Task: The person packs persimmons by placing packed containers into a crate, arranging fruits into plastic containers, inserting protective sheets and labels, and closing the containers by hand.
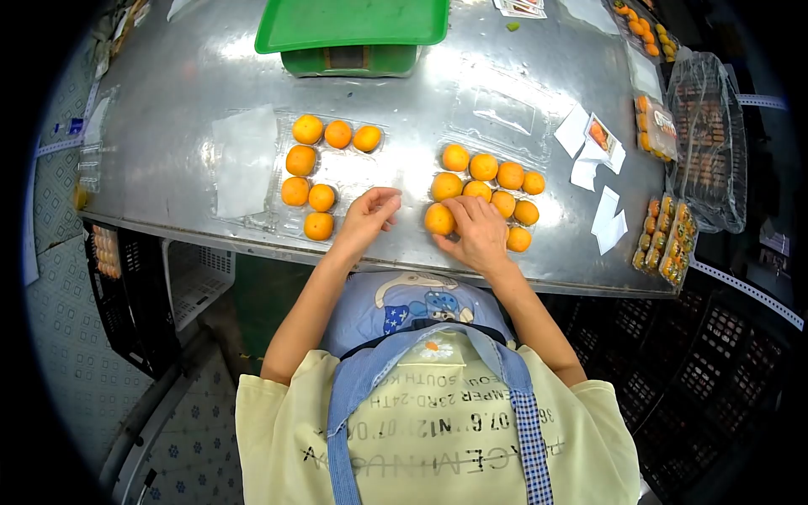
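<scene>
On the metal table, a clear plastic tray point(349, 160) at the left holds several oranges point(300, 160) along its far and left sides. A second clear tray point(539, 189) to the right bears rows of oranges point(483, 167). My right hand point(478, 231) is over the near part of that tray, its fingers against an orange point(438, 219) at the near left corner; it covers part of the tray. Between the two trays, my left hand point(370, 219) hovers with curled, slightly parted fingers and nothing in them.
A green scale point(353, 29) stands at the far side. Paper labels point(599, 143) lie at the right, beside packed fruit boxes point(656, 128) and a plastic-covered crate point(707, 139). The metal table's point(396, 265) near edge runs before my lap. Dark crates point(707, 353) stand below.
</scene>
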A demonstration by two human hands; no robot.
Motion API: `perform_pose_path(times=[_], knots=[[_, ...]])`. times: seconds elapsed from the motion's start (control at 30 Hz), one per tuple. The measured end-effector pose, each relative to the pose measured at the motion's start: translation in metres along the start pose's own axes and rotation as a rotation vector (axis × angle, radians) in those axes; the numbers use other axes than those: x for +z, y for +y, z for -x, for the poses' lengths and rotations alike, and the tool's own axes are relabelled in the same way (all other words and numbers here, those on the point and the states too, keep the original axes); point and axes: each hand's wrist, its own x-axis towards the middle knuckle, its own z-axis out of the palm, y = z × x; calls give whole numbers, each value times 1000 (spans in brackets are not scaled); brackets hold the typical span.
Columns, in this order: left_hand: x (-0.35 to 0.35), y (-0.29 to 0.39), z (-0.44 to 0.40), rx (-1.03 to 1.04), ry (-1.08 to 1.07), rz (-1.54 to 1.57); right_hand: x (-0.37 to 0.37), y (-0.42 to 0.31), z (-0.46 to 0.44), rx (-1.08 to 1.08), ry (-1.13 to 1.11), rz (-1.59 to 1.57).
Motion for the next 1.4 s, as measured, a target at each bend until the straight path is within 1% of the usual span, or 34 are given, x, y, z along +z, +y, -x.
perform_pose_path(times=[0.1, 0.4, 0.5, 0.6, 0.67, 0.73, 0.83, 0.87, 0.9, 0.97, 1.0, 1.03, 1.1, 1.13, 1.23, 1.27, 1.37, 1.4], knots=[[-1, -3, -2, -3, -10, 7, 2, -5, 3, 54, -24, 7], [9, 1, -12, 27, -29, -53, 2, 0, 8, 11, -4, 9], [15, 4, -21, 47, -39, -79, -7, -1, 6, 42, -7, -30], [23, 9, -48, 80, 25, -161, -30, 15, 16, 86, 161, -144], [28, 13, -76, 174, 88, -266, -36, 48, 45, 328, 262, -208], [35, 16, -112, 247, 140, -362, -46, 76, 75, 598, 365, -187], [56, 37, -146, 197, 149, -280, -28, 121, 140, 807, 181, -152], [59, 40, -158, 153, 121, -233, -24, 120, 149, 960, 131, -466], [61, 39, -168, 146, 114, -267, -21, 116, 154, 1095, 77, -790], [64, 38, -185, 132, 106, -336, -25, 92, 142, 1213, 164, -1253], [70, 53, -174, 66, 105, -342, -20, 88, 140, 1217, 220, -1270], [72, 57, -170, 80, 83, -382, -16, 86, 140, 1220, 278, -1285], [72, 65, -168, 107, 40, -459, -14, 88, 143, 1231, 287, -1324], [70, 57, -176, 176, 29, -513, -14, 90, 144, 1238, 291, -1342], [70, 57, -170, 224, -31, -417, -17, 91, 141, 1235, 309, -1429], [69, 58, -167, 297, -11, -502, -17, 90, 140, 1236, 295, -1427], [85, 80, -140, 213, 0, -340, -25, 91, 143, 1237, 298, -1395], [89, 87, -131, 234, 27, -384, -25, 91, 144, 1230, 301, -1386]])
